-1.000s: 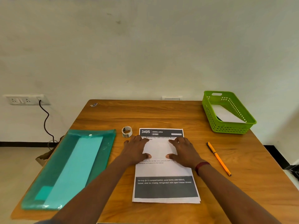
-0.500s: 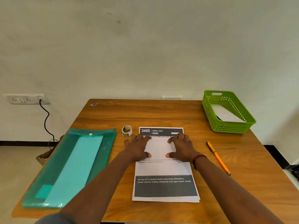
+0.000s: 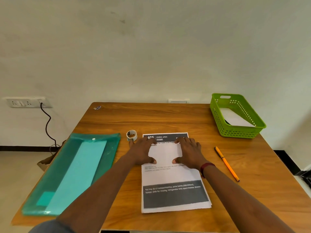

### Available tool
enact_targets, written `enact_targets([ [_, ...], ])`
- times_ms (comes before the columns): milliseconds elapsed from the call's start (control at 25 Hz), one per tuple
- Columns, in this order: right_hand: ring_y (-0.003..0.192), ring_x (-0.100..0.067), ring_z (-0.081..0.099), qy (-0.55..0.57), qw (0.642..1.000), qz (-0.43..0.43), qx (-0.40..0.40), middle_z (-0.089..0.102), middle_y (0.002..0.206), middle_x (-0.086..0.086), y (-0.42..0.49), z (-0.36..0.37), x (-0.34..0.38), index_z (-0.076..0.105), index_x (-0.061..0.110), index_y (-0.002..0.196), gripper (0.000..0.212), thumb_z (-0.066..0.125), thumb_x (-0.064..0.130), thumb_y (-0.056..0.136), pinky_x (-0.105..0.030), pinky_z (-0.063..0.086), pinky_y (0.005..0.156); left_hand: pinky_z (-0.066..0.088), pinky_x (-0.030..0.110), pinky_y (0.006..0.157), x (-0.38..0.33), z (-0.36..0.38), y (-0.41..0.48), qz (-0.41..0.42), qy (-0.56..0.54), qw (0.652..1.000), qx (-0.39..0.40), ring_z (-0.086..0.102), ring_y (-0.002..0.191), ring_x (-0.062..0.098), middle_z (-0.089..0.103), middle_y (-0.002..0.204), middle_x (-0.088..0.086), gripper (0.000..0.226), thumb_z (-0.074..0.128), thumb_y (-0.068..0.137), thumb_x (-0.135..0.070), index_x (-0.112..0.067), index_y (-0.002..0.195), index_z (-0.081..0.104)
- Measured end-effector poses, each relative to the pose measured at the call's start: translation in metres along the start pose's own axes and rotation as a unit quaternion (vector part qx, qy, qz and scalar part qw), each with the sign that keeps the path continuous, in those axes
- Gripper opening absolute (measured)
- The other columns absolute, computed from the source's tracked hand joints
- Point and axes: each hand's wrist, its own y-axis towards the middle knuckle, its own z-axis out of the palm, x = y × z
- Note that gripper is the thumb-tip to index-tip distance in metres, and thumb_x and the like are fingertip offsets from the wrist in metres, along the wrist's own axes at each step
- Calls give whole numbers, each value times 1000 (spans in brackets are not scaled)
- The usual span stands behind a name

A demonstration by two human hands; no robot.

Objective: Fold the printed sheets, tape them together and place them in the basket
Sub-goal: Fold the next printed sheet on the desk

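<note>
A stack of printed sheets [image 3: 171,175] lies flat on the wooden table [image 3: 168,118], its dark header at the far end. My left hand [image 3: 143,151] rests flat on the upper left part of the top sheet, fingers straight. My right hand [image 3: 189,151] lies flat on the upper right part, thumb pointing inward. A small roll of clear tape [image 3: 131,135] stands just left of the sheets' far corner, close to my left fingertips. The green basket [image 3: 218,118] sits at the far right of the table with a white folded paper inside.
A teal plastic document folder [image 3: 75,172] lies along the table's left side. An orange pen [image 3: 226,163] lies right of the sheets. A wall socket with a black cable [image 3: 47,123] is at the left, beyond the table.
Both hands have slid a little farther up the top sheet toward its header. The sheets, tape and basket stay where they were.
</note>
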Motion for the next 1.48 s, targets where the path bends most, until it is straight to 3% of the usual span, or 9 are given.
enact_targets([
  [160,122,-24,44,62,996,-15,-66,56,127,2,-10,-3,-3,52,29,128,59,78,41,76,-42,32,100,42,36,90,8,-3,-8,18,-60,995,-82,51,112,18,56,123,-1,49,75,81,-39,-26,124,56],
  [240,116,-21,50,83,992,-24,-96,62,120,3,-14,-8,-2,61,29,120,43,76,36,80,-39,36,95,46,34,83,8,-7,-11,34,-99,988,-109,55,103,18,58,110,-1,29,75,83,-32,-22,109,66],
  [560,94,-18,59,83,980,-66,-168,67,95,4,-26,-19,2,73,25,99,11,68,24,89,-38,41,88,40,25,72,-3,-17,-27,81,-150,965,-197,53,88,9,56,93,-7,8,71,86,-20,-23,92,68],
  [840,128,-20,53,17,988,-77,-136,68,121,0,-50,8,7,68,23,101,16,63,15,89,-46,21,116,41,27,66,-8,20,-46,58,-77,987,-125,54,87,15,64,108,0,18,61,85,-19,-29,92,48],
  [960,142,-20,36,16,992,-83,-90,50,146,-4,-56,22,8,58,18,117,26,52,16,93,-35,19,118,47,28,83,-7,41,-51,56,-77,990,-103,56,106,20,58,133,4,26,52,90,-24,-26,115,47],
  [1080,144,-19,31,-5,994,-95,-61,42,152,-6,-60,32,3,40,13,142,45,41,28,99,-32,16,120,19,26,115,-5,55,-55,74,-35,992,-94,29,144,19,32,158,3,53,42,96,-40,-22,146,35],
  [1160,147,-18,23,-14,994,-97,-41,29,158,-5,-61,33,1,33,13,149,56,35,42,100,-31,11,121,6,27,118,-5,60,-55,81,-5,992,-100,17,149,17,22,162,3,59,31,98,-49,-21,150,30],
  [1280,151,-17,3,-57,993,-104,0,5,163,-2,-62,35,1,15,17,155,69,20,57,99,-33,0,121,8,35,121,-8,65,-56,71,33,992,-97,13,150,19,18,163,4,62,21,100,-55,-21,150,28],
  [1480,151,-22,-3,-79,993,-87,9,-3,163,-9,-58,38,22,4,12,155,67,15,47,99,-40,1,122,6,43,122,-29,61,-47,47,63,988,-130,14,150,24,20,162,9,54,22,102,-42,-17,149,31],
])
